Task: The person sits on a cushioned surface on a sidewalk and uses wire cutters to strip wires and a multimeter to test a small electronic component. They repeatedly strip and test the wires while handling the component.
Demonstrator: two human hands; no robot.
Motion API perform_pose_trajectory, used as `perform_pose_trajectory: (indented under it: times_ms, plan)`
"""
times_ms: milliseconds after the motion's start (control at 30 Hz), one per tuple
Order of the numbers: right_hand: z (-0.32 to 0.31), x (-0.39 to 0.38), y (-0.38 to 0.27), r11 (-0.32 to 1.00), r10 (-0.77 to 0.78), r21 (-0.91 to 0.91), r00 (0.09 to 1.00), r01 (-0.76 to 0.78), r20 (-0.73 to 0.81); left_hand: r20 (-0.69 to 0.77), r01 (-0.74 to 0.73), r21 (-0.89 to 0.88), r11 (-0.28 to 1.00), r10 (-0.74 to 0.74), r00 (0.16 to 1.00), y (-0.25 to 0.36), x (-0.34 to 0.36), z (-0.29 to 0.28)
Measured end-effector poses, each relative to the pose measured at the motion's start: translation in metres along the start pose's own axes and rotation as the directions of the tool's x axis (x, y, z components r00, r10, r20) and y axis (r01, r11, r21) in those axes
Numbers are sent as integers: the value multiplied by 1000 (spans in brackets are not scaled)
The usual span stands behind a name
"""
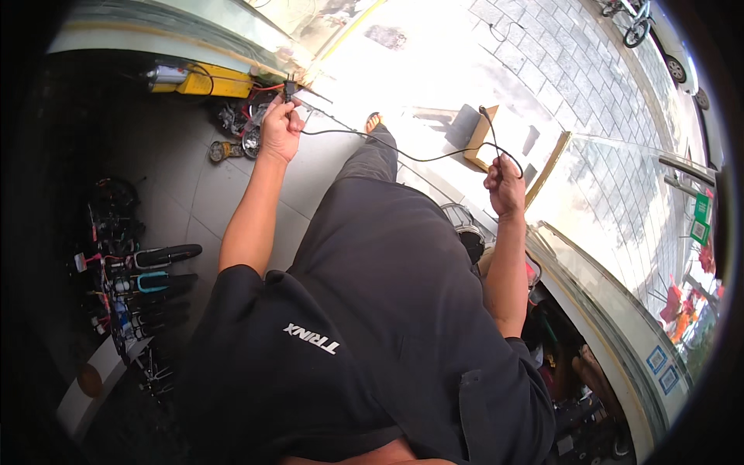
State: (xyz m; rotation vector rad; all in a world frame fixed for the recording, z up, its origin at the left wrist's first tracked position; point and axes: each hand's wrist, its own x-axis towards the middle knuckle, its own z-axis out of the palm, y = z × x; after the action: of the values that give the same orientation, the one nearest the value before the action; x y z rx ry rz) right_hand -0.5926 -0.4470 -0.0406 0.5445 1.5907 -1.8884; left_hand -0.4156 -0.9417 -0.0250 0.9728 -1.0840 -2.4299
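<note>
A black power cord [415, 159] hangs in a shallow sag between my two raised hands, in front of my body. My left hand [279, 132] pinches the cord's black plug [290, 90], whose prongs point away from me. Out to the right, my right hand [505, 186] has its fingers closed around the cord near the other end. From that grip the cord loops up, and its small dark end connector [483, 111] stands free above the hand, in front of an open cardboard box [482, 139].
A yellow machine [221, 80] lies at the far left beside a heap of small parts [232, 120]. Several bicycles [155, 279] stand along the left. A glass panel with a frame [589, 271] runs down the right. Outside, a bicycle [637, 29] and a car [676, 66] stand by the paving.
</note>
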Motion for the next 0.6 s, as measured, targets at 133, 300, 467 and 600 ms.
perform_pose_trajectory:
  times_ms: [133,300,467,600]
  plan:
    - [113,2,-38,998,-6,66,990,-3,141,70,336,238,911,-361,930,-9,13,126]
    - [179,11,-56,1000,-22,-17,997,23,70,303,171,526,833,-372,877,1,36,218]
    - [210,35,-71,985,-72,-150,992,87,99,237,129,516,847,-286,929,12,83,239]
    - [226,56,-96,961,-32,-268,988,71,148,207,116,536,836,-263,942,25,113,255]
